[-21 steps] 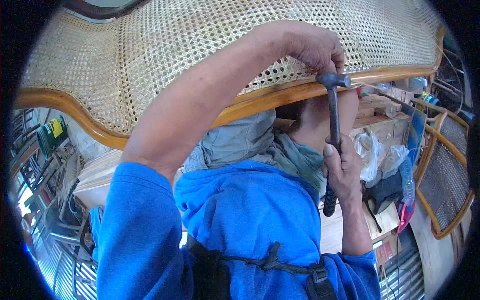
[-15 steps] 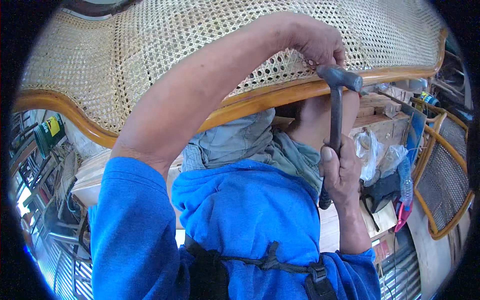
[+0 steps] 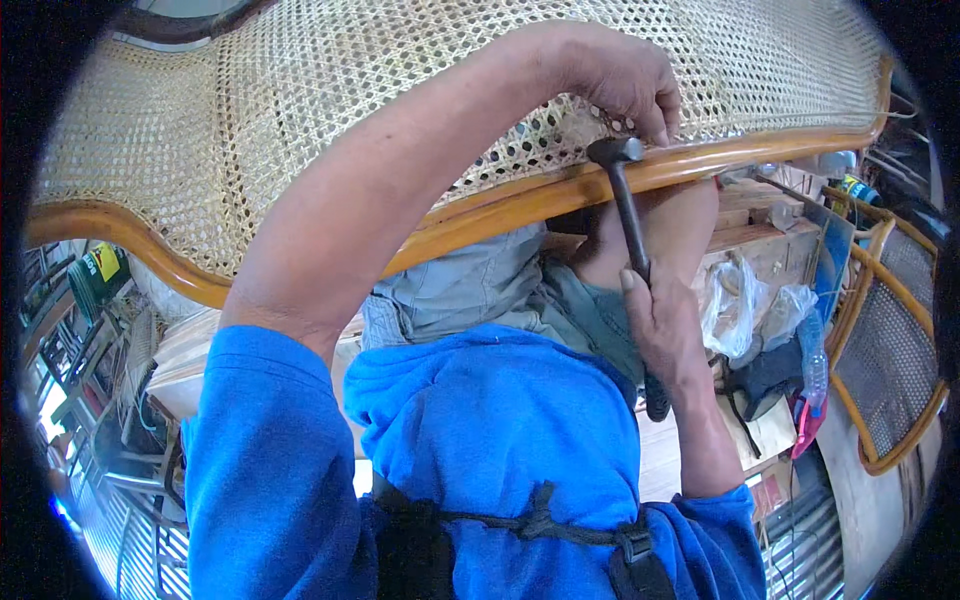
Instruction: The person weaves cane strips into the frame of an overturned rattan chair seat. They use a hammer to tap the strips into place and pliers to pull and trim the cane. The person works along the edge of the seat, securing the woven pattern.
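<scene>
In the head view, the right hand (image 3: 668, 325) is wrapped around the hammer (image 3: 627, 215), whose head is just beside the left hand (image 3: 630, 90). The left fingers bend down to the woven cane (image 3: 330, 90), the wooden rim (image 3: 500, 213) just below them; whether they pinch anything, I cannot tell. Hammering along this edge seems in hand; the next blow calls for fingertips kept clear.
</scene>
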`<act>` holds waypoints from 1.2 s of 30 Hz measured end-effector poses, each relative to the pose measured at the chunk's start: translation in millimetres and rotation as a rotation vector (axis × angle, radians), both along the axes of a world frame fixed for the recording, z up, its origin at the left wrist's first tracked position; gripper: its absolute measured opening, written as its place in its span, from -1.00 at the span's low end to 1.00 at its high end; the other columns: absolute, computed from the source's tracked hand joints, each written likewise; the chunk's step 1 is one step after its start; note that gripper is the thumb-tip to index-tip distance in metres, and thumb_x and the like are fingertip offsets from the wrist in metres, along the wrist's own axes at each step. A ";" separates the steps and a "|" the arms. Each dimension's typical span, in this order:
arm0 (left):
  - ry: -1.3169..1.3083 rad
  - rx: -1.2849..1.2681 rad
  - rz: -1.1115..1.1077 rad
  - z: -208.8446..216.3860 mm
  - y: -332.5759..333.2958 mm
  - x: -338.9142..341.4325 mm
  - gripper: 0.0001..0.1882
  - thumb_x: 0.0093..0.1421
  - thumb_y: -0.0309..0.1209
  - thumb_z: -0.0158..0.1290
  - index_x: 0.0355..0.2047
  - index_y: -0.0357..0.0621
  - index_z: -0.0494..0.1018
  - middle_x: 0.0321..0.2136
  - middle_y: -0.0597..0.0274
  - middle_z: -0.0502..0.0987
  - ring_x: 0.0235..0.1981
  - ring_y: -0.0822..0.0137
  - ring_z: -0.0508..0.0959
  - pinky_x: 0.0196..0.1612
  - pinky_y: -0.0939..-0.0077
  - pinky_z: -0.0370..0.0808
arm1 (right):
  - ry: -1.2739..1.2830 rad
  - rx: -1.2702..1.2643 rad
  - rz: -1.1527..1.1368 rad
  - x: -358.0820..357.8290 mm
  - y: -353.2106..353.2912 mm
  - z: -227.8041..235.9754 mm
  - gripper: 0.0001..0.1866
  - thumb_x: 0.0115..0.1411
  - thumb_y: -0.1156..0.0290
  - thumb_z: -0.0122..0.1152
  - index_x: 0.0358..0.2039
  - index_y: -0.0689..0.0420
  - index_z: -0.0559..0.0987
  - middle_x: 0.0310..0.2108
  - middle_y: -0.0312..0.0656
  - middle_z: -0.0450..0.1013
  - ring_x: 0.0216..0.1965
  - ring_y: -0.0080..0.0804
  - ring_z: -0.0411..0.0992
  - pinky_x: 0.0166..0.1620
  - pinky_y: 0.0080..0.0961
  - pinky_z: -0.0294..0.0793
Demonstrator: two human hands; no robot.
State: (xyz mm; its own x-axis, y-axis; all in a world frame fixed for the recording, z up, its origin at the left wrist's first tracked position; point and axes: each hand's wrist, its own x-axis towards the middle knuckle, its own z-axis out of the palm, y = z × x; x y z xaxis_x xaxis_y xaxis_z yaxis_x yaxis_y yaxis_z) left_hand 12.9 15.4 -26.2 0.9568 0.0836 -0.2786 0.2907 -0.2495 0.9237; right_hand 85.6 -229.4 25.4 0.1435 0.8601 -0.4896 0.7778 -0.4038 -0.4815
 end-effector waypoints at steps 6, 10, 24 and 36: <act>0.098 -0.016 -0.034 -6.5 3.0 6.8 -0.75 -0.04 -0.31 0.23 -0.34 -0.11 0.57 -0.55 0.33 0.54 -0.48 0.46 0.45 -0.39 0.47 0.39 | 0.178 0.060 -0.224 -7.3 1.1 24.0 -0.70 0.23 0.23 -0.05 -0.36 0.27 0.36 -0.55 0.24 0.36 -0.46 0.25 0.37 -0.40 -0.04 0.33; 0.028 -0.052 0.018 11.2 -1.3 -5.1 -0.78 -0.02 -0.33 0.19 -0.36 -0.14 0.56 -0.57 0.36 0.53 -0.51 0.49 0.45 -0.42 0.50 0.39 | 0.001 -0.065 -0.026 -4.5 7.8 11.8 -0.74 0.22 0.27 -0.02 -0.35 0.26 0.34 -0.55 0.19 0.36 -0.47 0.19 0.39 -0.41 -0.14 0.36; -0.012 0.003 -0.014 4.5 0.3 -2.9 -0.78 0.01 -0.30 0.13 -0.40 -0.19 0.53 -0.61 0.38 0.51 -0.54 0.51 0.44 -0.43 0.52 0.39 | 0.173 0.002 -0.188 -9.7 6.1 22.1 -0.74 0.22 0.27 -0.03 -0.37 0.26 0.36 -0.56 0.18 0.37 -0.46 0.21 0.39 -0.39 -0.10 0.35; 0.006 -0.033 0.024 8.2 -1.1 -5.9 -0.77 0.00 -0.30 0.15 -0.40 -0.20 0.53 -0.60 0.38 0.51 -0.53 0.50 0.44 -0.42 0.52 0.40 | 0.161 0.058 -0.089 -8.6 1.3 18.7 -0.74 0.21 0.27 -0.02 -0.29 0.25 0.34 -0.57 0.19 0.37 -0.46 0.21 0.39 -0.39 -0.08 0.34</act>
State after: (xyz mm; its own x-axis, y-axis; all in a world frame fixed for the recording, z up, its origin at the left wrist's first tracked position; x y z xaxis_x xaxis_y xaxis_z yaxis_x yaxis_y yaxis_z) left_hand 7.0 14.3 -18.0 0.9528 0.0976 -0.2873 0.3020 -0.2121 0.9294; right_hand 77.0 -228.1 44.1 0.1441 0.8748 -0.4626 0.6515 -0.4357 -0.6210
